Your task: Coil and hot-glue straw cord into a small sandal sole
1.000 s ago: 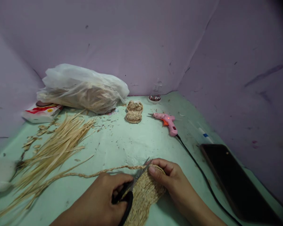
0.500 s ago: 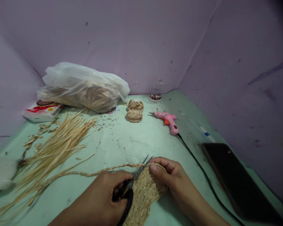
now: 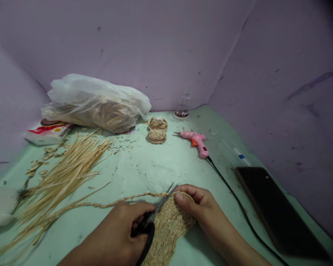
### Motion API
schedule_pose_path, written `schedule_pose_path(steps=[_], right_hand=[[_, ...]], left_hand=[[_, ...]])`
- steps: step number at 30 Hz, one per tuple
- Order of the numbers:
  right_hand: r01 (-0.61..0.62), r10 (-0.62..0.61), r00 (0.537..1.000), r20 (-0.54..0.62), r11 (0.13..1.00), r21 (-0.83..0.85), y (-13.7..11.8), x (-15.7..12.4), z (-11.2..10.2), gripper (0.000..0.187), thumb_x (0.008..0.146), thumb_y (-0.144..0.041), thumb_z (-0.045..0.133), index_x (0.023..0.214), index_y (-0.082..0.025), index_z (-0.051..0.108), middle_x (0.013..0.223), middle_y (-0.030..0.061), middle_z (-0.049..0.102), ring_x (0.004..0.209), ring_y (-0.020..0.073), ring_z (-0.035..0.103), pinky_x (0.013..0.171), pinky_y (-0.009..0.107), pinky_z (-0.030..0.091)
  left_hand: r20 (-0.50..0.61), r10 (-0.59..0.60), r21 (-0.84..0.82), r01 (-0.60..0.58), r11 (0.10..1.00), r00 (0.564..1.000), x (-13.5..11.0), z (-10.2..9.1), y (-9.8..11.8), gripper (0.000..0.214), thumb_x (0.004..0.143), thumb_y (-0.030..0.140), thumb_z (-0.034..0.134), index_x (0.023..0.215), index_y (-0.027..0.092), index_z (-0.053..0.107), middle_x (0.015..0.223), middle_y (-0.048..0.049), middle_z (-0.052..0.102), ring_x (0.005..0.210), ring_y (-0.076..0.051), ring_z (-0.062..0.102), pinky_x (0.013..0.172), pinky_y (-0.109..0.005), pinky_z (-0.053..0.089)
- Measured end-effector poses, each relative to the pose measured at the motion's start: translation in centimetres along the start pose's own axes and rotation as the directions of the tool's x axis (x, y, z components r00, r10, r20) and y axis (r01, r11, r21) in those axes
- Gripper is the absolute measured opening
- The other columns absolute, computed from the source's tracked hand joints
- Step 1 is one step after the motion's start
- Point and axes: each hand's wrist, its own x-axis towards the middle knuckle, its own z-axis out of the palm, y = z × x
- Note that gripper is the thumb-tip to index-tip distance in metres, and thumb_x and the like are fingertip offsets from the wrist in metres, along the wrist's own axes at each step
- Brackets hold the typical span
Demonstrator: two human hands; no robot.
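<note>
Black-handled scissors (image 3: 148, 231) sit in my left hand (image 3: 119, 232), which is closed round the handles. Their blades are slightly apart and straddle a braided straw cord (image 3: 122, 201) close to the edge of a woven straw piece (image 3: 166, 229). My right hand (image 3: 199, 208) pinches the top edge of that piece between thumb and fingers, just right of the blade tips. From the woven edge the cord runs left across the table to loose strand ends. The lower part of the piece leaves the bottom of the view.
Loose straw strips (image 3: 69, 168) lie at left, before a plastic bag (image 3: 97, 105) and a white-and-red packet (image 3: 48, 133). A smaller woven piece (image 3: 157, 130) lies at the back. At right are a pink glue gun (image 3: 195, 140), its black cord (image 3: 238, 203) and a dark phone (image 3: 280, 210).
The whole view has shifted very slightly. Both hands, the scissors and the woven piece keep nearly the same positions, with the blades still around the cord.
</note>
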Motion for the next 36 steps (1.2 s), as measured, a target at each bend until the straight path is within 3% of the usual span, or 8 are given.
schedule_pose_path(steps=[27, 36], right_hand=[[0.013, -0.013, 1.0, -0.023, 1.0, 0.008, 0.12, 0.06, -0.33, 0.043, 0.06, -0.051, 0.08, 0.077, -0.014, 0.069, 0.065, 0.0038, 0.065, 0.058, 0.0132, 0.056, 0.056, 0.026, 0.04], [0.007, -0.004, 0.998, -0.055, 0.999, 0.045, -0.13, 0.05, -0.35, 0.042, 0.057, -0.049, 0.082, 0.078, -0.014, 0.07, 0.065, 0.0032, 0.066, 0.057, 0.0135, 0.057, 0.057, 0.026, 0.041]], left_hand=[[0.002, 0.012, 0.024, -0.012, 1.0, 1.0, 0.08, 0.17, -0.22, 0.023, 0.073, 0.023, 0.05, 0.087, 0.019, 0.068, 0.074, 0.0005, 0.065, 0.069, -0.014, 0.054, 0.061, -0.022, 0.04], [-0.004, -0.058, 0.049, 0.059, 0.997, 0.998, -0.22, -0.2, 0.56, 0.019, 0.072, 0.023, 0.049, 0.081, 0.018, 0.066, 0.071, 0.0013, 0.062, 0.068, -0.014, 0.054, 0.058, -0.021, 0.039]])
